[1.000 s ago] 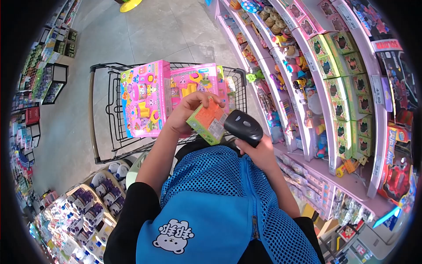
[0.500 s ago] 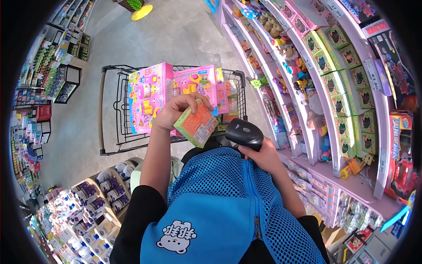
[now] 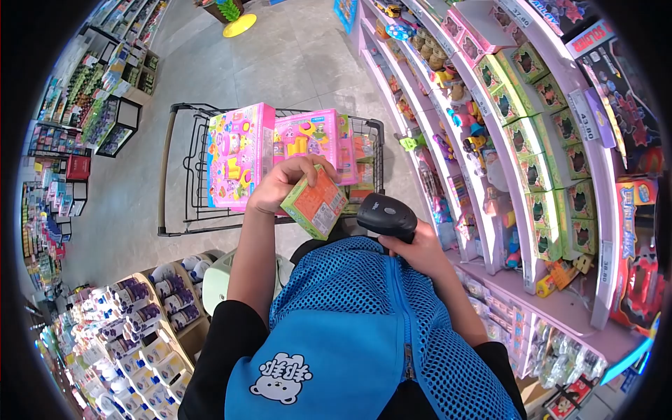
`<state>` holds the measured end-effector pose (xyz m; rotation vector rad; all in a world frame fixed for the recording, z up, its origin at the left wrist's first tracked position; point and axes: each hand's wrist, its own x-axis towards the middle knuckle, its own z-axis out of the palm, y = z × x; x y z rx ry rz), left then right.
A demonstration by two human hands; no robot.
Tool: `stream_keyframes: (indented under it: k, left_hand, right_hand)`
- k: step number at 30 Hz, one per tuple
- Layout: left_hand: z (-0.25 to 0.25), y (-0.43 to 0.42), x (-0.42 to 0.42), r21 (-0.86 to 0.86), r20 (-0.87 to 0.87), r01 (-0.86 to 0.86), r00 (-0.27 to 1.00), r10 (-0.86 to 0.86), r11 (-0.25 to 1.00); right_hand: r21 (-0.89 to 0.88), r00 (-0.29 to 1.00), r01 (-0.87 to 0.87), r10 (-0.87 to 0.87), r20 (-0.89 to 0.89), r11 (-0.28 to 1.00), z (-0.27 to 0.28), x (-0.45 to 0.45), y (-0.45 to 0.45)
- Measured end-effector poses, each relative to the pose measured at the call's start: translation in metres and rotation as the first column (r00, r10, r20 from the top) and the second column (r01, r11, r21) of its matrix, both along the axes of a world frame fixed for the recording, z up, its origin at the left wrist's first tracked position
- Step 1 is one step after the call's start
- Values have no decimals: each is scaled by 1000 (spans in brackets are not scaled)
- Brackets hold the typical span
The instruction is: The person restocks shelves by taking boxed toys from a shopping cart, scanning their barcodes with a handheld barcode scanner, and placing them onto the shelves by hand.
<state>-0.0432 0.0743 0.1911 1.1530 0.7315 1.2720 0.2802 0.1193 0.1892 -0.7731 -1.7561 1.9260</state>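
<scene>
My left hand (image 3: pixel 287 180) grips a small green and orange box (image 3: pixel 318 203) by its upper edge, and a printed white label on it faces up. In my right hand (image 3: pixel 422 245) is a black barcode scanner (image 3: pixel 387 215), its head pointing left toward the box. A narrow gap separates scanner and box. Just beyond both hands stands a black wire shopping cart (image 3: pixel 189 110). It carries a large pink toy box (image 3: pixel 234 157), another pink toy box (image 3: pixel 308 133) and several smaller packages (image 3: pixel 363 164) on the right.
Pink shelves (image 3: pixel 483 133) of boxed toys run along my right. At lower left is a display of bottles (image 3: pixel 150 308), with a pale green stool-like object (image 3: pixel 218 283) beside it. More shelves (image 3: pixel 112 77) line the far left. A yellow disc (image 3: pixel 240 26) lies on the floor ahead.
The view has shifted slightly, so the cart and shelves sit a little differently. Both hands keep their holds, and the scanner's head has turned slightly.
</scene>
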Motion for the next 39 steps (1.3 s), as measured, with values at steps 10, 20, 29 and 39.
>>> stream_keyframes:
  k: [10, 20, 29, 39]
  left_hand:
    - [-6, 4, 30, -85, 39, 3, 999, 0, 996]
    - [-8, 21, 42, -100, 46, 90, 995, -86, 991]
    - [-3, 37, 54, -87, 75, 151, 987, -145, 985]
    - [-15, 39, 64, -90, 69, 192, 980, -186, 977]
  right_hand:
    - [-152, 996, 12, 2, 90, 988, 0, 28, 5]
    - [-59, 994, 51, -45, 97, 997, -5, 47, 6]
    - [-64, 988, 89, -80, 132, 994, 2, 56, 1]
    - [-71, 966, 167, -149, 214, 983, 13, 65, -15]
